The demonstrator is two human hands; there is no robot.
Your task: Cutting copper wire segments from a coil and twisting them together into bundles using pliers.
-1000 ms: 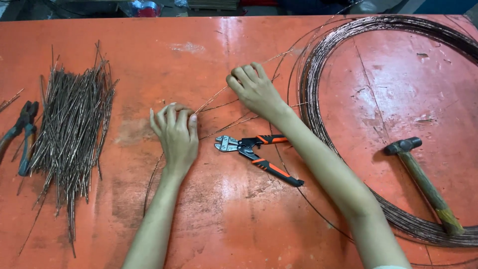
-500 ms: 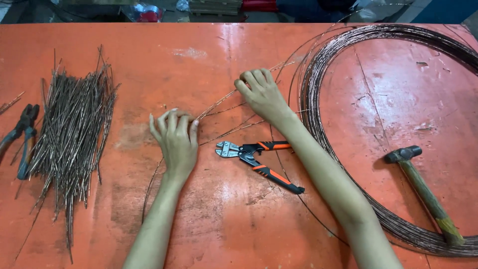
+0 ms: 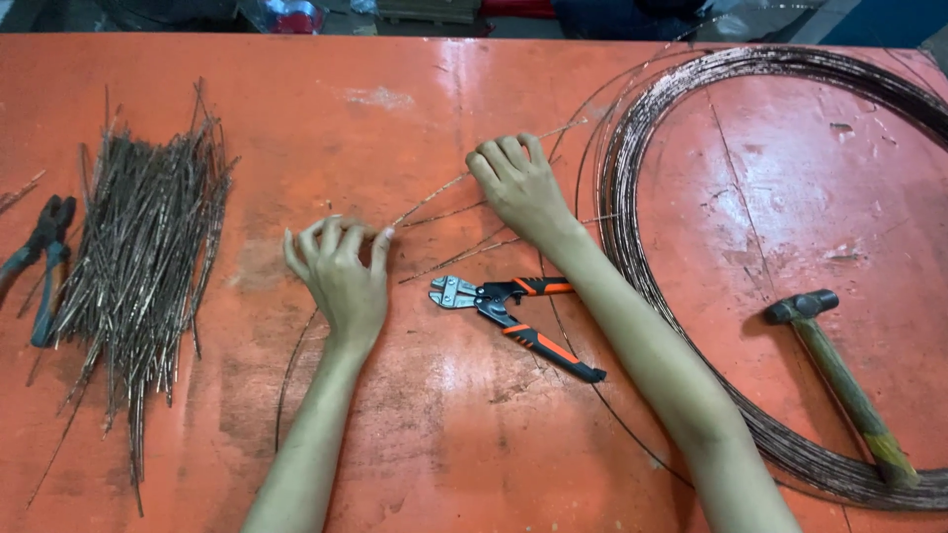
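My left hand (image 3: 341,271) rests palm down on the orange table (image 3: 415,444), its fingertips curled onto the near end of a thin copper wire (image 3: 434,195). My right hand (image 3: 518,183) presses on the same wire farther along, where several strands run out from the big wire coil (image 3: 632,207) at the right. Between my forearms lie bolt cutters (image 3: 509,308) with orange and black handles, jaws pointing left, untouched.
A pile of short cut wire pieces (image 3: 148,252) lies at the left, with dark pliers (image 3: 41,262) beside it near the table edge. A hammer (image 3: 839,380) with a wooden handle lies inside the coil at the right.
Both hands have stayed on the wire. The right hand has slid a little farther toward the coil, and the left fingers have curled more onto the wire end.
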